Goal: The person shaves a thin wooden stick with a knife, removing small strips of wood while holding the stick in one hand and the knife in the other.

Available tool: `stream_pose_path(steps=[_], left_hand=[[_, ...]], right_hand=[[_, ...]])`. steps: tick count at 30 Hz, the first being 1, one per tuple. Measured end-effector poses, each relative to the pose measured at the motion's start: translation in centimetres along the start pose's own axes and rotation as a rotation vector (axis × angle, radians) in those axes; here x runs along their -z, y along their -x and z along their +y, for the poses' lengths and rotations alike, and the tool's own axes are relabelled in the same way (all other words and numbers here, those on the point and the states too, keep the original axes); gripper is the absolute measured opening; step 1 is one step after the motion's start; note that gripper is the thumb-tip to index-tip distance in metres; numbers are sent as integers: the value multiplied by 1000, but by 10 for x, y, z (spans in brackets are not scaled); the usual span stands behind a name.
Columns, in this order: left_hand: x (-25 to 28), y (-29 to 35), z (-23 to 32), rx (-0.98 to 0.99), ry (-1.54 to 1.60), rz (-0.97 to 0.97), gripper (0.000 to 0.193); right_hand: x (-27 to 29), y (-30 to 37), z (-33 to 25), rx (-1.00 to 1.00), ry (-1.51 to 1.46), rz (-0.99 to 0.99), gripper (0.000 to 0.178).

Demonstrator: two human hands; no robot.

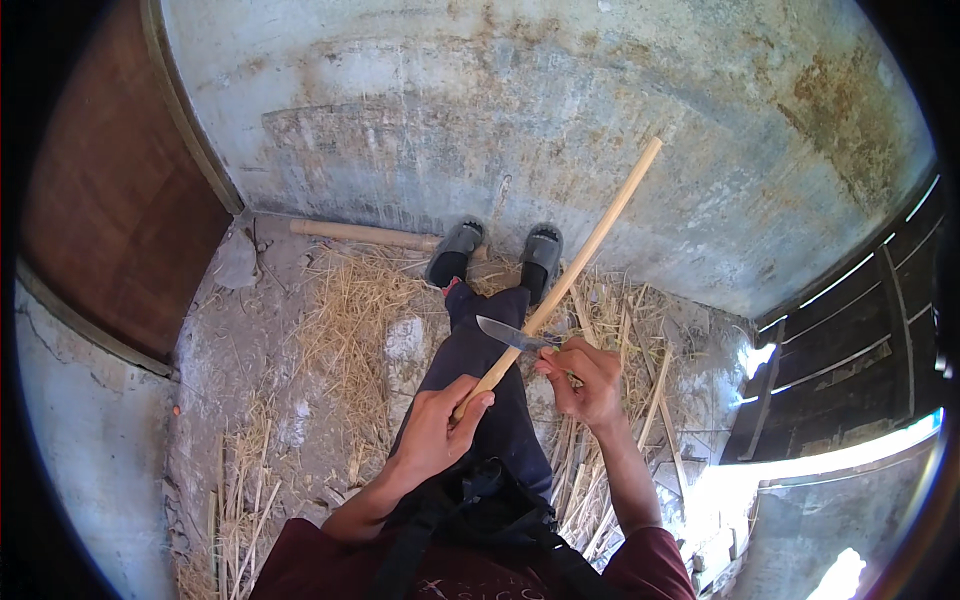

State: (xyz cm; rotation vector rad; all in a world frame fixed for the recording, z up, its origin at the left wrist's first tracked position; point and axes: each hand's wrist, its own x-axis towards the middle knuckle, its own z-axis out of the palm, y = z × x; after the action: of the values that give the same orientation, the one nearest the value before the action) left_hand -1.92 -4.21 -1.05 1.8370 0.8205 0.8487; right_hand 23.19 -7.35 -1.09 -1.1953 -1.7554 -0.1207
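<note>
Wooden stick and knife clamped in left and right hands, straw, wall ahead

A maroon short-sleeved shirt bears pale printed lettering on the chest. Flat black straps cross it to a black fabric bundle at the waist. Long, dark purplish-grey trousers show a small red patch near the left ankle. Black socks meet grey slip-on sandals. The left hand and right hand are bare.
</note>
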Motion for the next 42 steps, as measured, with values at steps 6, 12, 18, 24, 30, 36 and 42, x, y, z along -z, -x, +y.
stream_pose_path(steps=[6, 12, 18, 24, 30, 36, 42], left_hand=[[8, 8, 1, 54, -3, 33, 17], [11, 24, -11, 53, -44, 22, 15], [13, 38, -36, 90, -41, 24, 14], [27, 62, -29, 153, -51, -78, 15], [25, 43, -39, 190, 66, -55, 24], [7, 16, -29, 184, 199, -95, 27], [-2, -1, -14, 144, 284, -104, 22]], right_hand=[[3, -15, -3, 42, 121, -33, 12], [23, -26, 45, -107, 145, 88, 9], [27, -35, 85, -192, 156, 124, 12], [87, -35, 166, -548, 194, 267, 24], [82, -9, 147, -689, 37, 291, 21], [30, -3, 53, -466, -150, 266, 6], [5, 2, -12, -33, -23, -97, 25]])
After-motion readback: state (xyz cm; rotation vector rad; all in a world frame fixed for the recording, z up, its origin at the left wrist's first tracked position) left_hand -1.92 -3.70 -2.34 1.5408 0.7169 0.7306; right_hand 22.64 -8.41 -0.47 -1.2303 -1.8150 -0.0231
